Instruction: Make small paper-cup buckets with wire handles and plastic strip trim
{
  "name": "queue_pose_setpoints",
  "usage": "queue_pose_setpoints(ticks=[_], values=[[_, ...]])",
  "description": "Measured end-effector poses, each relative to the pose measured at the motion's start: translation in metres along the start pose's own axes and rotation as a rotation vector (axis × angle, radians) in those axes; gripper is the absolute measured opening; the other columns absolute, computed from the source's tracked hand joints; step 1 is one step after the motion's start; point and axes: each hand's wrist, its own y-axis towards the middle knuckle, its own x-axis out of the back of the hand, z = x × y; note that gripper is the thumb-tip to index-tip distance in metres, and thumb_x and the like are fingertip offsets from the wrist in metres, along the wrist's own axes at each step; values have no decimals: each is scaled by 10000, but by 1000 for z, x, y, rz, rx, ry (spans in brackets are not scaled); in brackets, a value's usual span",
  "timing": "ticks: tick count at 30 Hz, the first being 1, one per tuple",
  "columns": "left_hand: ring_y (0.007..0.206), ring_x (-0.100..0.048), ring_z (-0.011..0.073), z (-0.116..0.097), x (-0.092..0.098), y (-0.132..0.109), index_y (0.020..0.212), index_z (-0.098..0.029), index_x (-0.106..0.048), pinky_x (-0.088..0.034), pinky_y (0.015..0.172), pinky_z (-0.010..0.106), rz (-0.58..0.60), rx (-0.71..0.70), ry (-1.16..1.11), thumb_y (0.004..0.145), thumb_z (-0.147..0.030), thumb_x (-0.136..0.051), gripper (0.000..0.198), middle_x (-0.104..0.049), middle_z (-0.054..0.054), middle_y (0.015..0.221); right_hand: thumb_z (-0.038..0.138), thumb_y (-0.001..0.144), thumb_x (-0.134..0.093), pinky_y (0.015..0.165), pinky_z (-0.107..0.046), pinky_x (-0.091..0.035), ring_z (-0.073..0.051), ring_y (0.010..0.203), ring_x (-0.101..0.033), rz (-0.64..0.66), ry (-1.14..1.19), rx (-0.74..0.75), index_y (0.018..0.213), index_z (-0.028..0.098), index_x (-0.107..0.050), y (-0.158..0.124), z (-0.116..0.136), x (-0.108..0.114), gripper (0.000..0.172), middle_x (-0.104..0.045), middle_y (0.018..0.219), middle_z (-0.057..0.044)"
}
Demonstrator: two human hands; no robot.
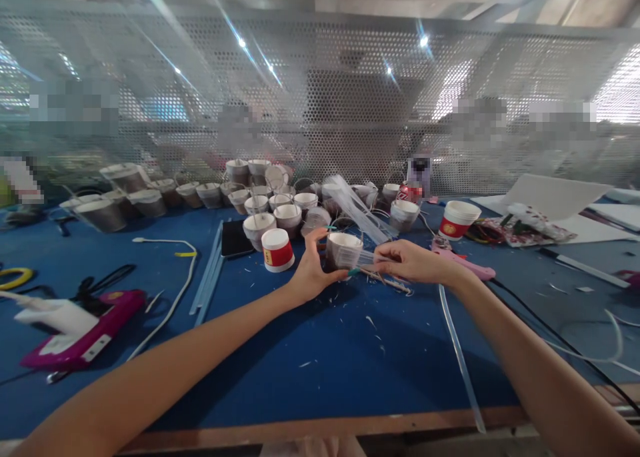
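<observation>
My left hand (316, 270) is closed around a small paper cup (343, 250) with a greyish wrapped side, its thumb at the bottom front and its fingers behind. Pinched in my right hand (404, 260) is a strip of sheer whitish ribbon (369, 258), which stretches across to the cup's side. Behind the cup, a longer sheer whitish length (363, 210) lies slanting over other cups. A red-and-white paper cup (277, 250) stands left of my left hand. Beyond my right wrist lies a pink glue gun (467, 262), partly hidden by the arm.
Several grey-wrapped cups (259, 229) crowd the back of the blue table (320, 370). Clear glue sticks (207, 277) and a dark phone-like slab (237, 238) lie at left, near a purple power strip (85, 330). Another red-and-white cup (457, 220) stands at right. A perforated screen (280, 97) rises behind.
</observation>
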Motion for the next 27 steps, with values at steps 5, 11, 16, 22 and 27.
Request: queue_pose_setpoints(ticks=[5, 11, 16, 22, 27], values=[[996, -510, 186, -18, 2, -6, 1202, -245, -297, -506, 776, 348, 68, 97, -97, 632, -237, -706, 701, -363, 103, 1259, 524, 785, -483, 463, -203, -277, -63, 475, -379, 1, -27, -19, 630, 138, -537, 1, 0, -1, 420, -457, 533, 31], [1011, -496, 205, -18, 3, -6, 1154, -222, -382, -474, 801, 374, 127, 100, -109, 654, -227, -683, 583, -451, 91, 1168, 546, 803, -436, 434, -194, -301, -58, 430, -413, 3, 86, -37, 633, 146, -515, 3, -3, -6, 442, -499, 508, 27], [1075, -464, 235, -15, 4, -6, 1160, -229, -385, -464, 816, 385, 161, 107, -95, 645, -275, -700, 605, -433, 100, 1196, 564, 776, -470, 398, -194, -339, -69, 381, -448, 94, 137, -110, 600, 157, -489, 5, -8, -11, 443, -507, 464, 26], [1118, -433, 256, -17, 6, -5, 1185, -236, -368, -441, 866, 422, 186, 59, -101, 617, -310, -724, 674, -404, 107, 1224, 540, 772, -492, 401, -193, -351, -64, 378, -451, 73, 117, -125, 594, 154, -507, 7, -12, -14, 425, -514, 464, 25], [1127, -430, 256, -16, 7, -5, 1197, -244, -368, -432, 882, 427, 191, 57, -116, 653, -324, -696, 640, -402, 106, 1227, 536, 774, -492, 413, -198, -357, -68, 391, -457, 62, 116, -109, 594, 154, -510, 7, -11, -12, 423, -508, 461, 28]])
